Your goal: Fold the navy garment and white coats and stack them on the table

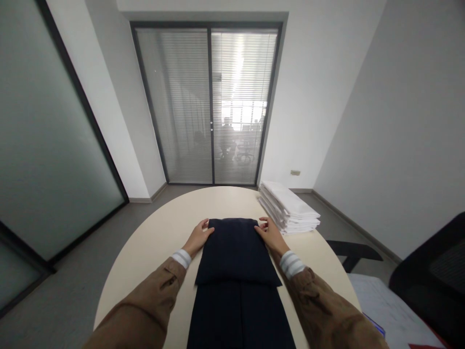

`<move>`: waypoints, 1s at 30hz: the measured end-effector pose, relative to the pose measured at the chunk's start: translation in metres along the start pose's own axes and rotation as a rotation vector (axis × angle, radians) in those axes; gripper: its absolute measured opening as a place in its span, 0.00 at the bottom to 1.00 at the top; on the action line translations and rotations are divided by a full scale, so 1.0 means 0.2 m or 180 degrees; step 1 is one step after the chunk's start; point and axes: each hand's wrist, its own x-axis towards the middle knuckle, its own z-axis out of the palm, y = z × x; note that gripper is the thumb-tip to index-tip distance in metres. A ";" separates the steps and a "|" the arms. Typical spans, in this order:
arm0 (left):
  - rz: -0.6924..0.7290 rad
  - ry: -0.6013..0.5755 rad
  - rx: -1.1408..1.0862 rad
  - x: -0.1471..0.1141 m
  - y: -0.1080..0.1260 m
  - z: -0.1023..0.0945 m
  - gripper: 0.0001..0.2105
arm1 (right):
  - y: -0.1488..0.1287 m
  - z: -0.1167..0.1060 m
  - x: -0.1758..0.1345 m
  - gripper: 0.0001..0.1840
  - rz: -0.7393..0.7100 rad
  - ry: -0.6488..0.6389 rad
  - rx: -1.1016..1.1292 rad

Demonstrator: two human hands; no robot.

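Observation:
A dark navy folded garment (pixel 238 249) lies flat on the round table, its upper part doubled over into a wide panel. Below that panel, the lower part runs towards me with a seam or edge down its middle; I cannot tell what kind of garment it is. My left hand (pixel 198 236) pinches the far left corner, thumb on top of the cloth. At the far right corner, my right hand (pixel 271 235) grips the cloth in the same way, with its index finger lifted a little. Fingers beneath the fabric are partly hidden.
On the cream round table (pixel 160 242), a stack of white folded packets or cloths (pixel 290 206) sits at the back right, close to my right hand. A black chair (pixel 432 276) stands at the right, with pale sheet-like material (pixel 385 305) beside it.

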 end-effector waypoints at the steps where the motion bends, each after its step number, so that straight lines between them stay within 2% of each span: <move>1: -0.0057 -0.0019 0.0090 -0.01 0.00 -0.01 0.30 | 0.00 -0.01 -0.01 0.28 0.0049 -0.0083 -0.0137; 5: -0.0142 -0.0325 0.0864 -0.12 0.06 -0.05 0.43 | -0.07 -0.06 -0.04 0.33 0.0105 -0.0458 -0.0763; 7: 0.0097 -0.0453 0.1581 -0.20 0.11 -0.07 0.44 | -0.14 -0.08 -0.09 0.31 -0.0053 -0.0578 -0.1047; 9: 0.0602 -0.0626 0.2244 -0.31 0.17 -0.09 0.39 | -0.23 -0.10 -0.15 0.25 -0.0417 -0.0693 -0.1204; 11: 0.1131 -0.1123 0.2671 -0.41 0.22 -0.10 0.34 | -0.32 -0.13 -0.23 0.19 -0.0919 -0.0890 -0.1216; 13: 0.1403 -0.1858 0.2973 -0.49 0.25 -0.12 0.36 | -0.39 -0.16 -0.31 0.18 -0.1385 -0.1339 -0.1147; 14: 0.1438 -0.2186 0.3106 -0.52 0.26 -0.12 0.39 | -0.42 -0.17 -0.35 0.21 -0.1550 -0.1648 -0.1118; 16: 0.1390 -0.2572 0.3359 -0.56 0.26 -0.13 0.45 | -0.44 -0.20 -0.42 0.34 -0.1688 -0.2223 -0.1169; 18: 0.1342 -0.2652 0.3565 -0.58 0.24 -0.12 0.47 | -0.43 -0.21 -0.46 0.46 -0.1625 -0.2594 -0.1371; 19: 0.1336 -0.2641 0.3637 -0.58 0.23 -0.12 0.46 | -0.42 -0.21 -0.47 0.49 -0.1554 -0.2689 -0.1486; 25: 0.1549 -0.2465 0.3709 -0.49 0.19 -0.10 0.39 | -0.36 -0.16 -0.42 0.42 -0.1370 -0.2689 -0.1712; 30: 0.1743 -0.2095 0.3964 -0.32 0.16 -0.06 0.34 | -0.28 -0.09 -0.29 0.37 -0.1471 -0.2312 -0.1841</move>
